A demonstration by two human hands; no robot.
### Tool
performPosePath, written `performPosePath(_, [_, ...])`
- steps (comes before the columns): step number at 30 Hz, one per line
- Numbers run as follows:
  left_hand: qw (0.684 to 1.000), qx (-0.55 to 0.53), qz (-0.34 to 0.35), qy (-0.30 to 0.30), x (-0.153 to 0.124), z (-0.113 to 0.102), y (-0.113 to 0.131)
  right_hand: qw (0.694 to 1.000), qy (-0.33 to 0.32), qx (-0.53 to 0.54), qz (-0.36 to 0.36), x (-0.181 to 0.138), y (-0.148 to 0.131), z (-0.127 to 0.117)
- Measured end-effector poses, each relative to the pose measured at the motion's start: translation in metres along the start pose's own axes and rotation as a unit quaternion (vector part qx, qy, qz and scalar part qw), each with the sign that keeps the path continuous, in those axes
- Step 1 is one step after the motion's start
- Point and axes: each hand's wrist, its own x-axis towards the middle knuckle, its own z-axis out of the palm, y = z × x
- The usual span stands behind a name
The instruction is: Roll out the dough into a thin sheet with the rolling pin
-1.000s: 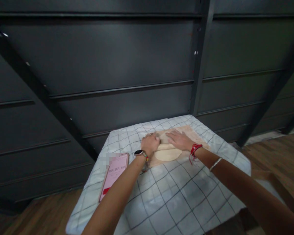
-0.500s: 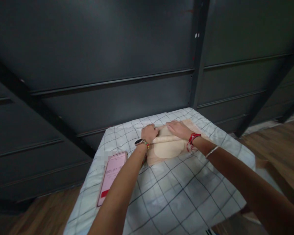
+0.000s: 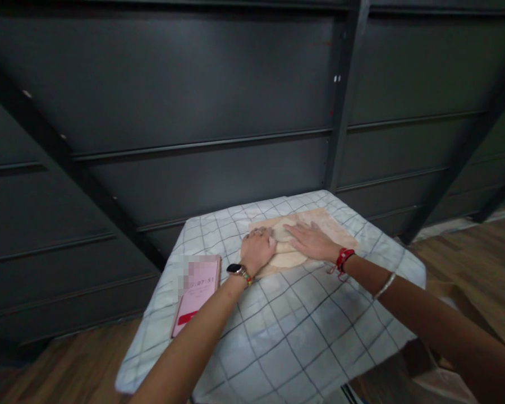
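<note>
A flat piece of pale dough lies on a beige board at the far side of the table. A pale rolling pin lies across the dough, mostly hidden under my hands. My left hand, with a watch on the wrist, is curled over the pin's left end. My right hand, with a red thread band on the wrist, lies flat on the pin's right part with its fingers stretched out. A bit of dough shows beyond the pin and a bit on my side of it.
A white cloth with a grey check covers the small table. A pink phone showing a running timer lies on it to the left of my left arm. A dark panelled wall stands right behind the table; wooden floor lies around it.
Both hands pushed the pin away over the dough, then drew it back toward me. Less dough now shows on my side of the pin and some shows beyond it.
</note>
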Motion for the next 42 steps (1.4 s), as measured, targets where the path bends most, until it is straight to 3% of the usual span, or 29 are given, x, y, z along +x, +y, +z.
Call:
performPosePath(8, [0.999, -0.026, -0.030, -0.024, 0.045, 0.008, -0.015, 0.999, 0.043, -0.016, -0.017, 0.041, 0.023, 0.003])
performPosePath(14, [0.997, -0.042, -0.027, -0.058, 0.078, 0.016, -0.026, 0.998, 0.051, 0.009, 0.027, 0.069, 0.039, 0.005])
performPosePath(19, [0.995, -0.040, 0.005, -0.090, 0.055, 0.007, -0.018, 0.999, 0.021, 0.047, -0.007, 0.047, 0.032, 0.008])
performPosePath(23, [0.997, -0.022, 0.041, -0.059, 0.024, 0.000, -0.008, 0.999, -0.005, 0.040, -0.014, 0.025, 0.022, 0.011])
performPosePath(25, [0.998, -0.023, 0.039, -0.040, 0.025, 0.001, -0.008, 1.000, 0.004, 0.028, -0.007, 0.030, 0.022, 0.009])
performPosePath(32, [0.998, -0.041, -0.025, -0.041, 0.077, 0.015, -0.024, 0.996, 0.063, 0.001, 0.068, 0.073, 0.036, 0.000])
performPosePath(37, [0.997, -0.012, 0.052, -0.050, 0.037, 0.005, -0.012, 0.999, 0.017, 0.005, -0.030, 0.034, 0.020, 0.003])
performPosePath(39, [0.998, 0.000, 0.043, -0.038, 0.026, 0.002, -0.007, 0.999, 0.015, -0.005, -0.048, 0.024, 0.016, 0.004])
performPosePath(42, [1.000, 0.005, 0.017, -0.019, 0.035, 0.003, -0.006, 1.000, 0.021, -0.005, -0.023, 0.034, 0.021, 0.002])
